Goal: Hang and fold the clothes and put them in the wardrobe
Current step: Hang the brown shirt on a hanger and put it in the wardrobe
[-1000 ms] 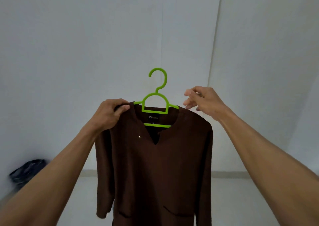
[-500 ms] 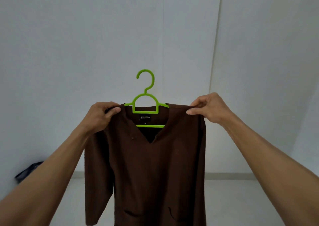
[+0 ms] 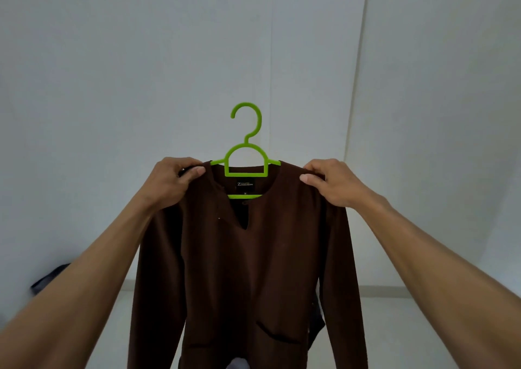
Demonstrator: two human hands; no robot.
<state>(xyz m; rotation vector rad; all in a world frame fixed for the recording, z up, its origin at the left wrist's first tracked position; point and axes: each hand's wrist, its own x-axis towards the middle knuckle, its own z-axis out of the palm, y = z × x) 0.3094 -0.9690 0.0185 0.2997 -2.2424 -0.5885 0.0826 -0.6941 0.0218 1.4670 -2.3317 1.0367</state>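
- Brown long-sleeved shirt (image 3: 248,256) is on a lime-green plastic hanger (image 3: 245,154), held up in the air at arm's length in front of a plain pale wall (image 3: 141,72). No wardrobe in view.
- Left hand (image 3: 172,182): fingers curled over the shirt's left shoulder seam, thumb pressed on the front of the cloth; it grips the fabric, and likely the hanger arm beneath, though that arm is covered.
- Right hand (image 3: 332,182): same hold on the right shoulder, thumb in front, fingers wrapped over the top edge.
- Hanger hook stands upright and free above the collar, its open side to the left, touching nothing. Green arms show only just beside the neckline on each side; the lower bar crosses inside the neck opening, under a dark label (image 3: 244,184).
- Neckline: round collar with a short slit running down the front centre, lying slightly open.
- Both sleeves hang straight down along the body's outer edges. Two slanted pocket openings low on the front. The hem runs out of frame at the bottom.
- Something dark pokes out behind the shirt's lower right edge; cannot tell what.
- Open space above and to both sides of the hook; wall well behind it. A vertical seam runs down the wall behind the hanger, a second to the right.
- Pale floor (image 3: 423,335) meets the wall at a skirting strip. A dark blurred heap (image 3: 48,281) lies at the lower left near the wall, partly hidden by the left forearm.
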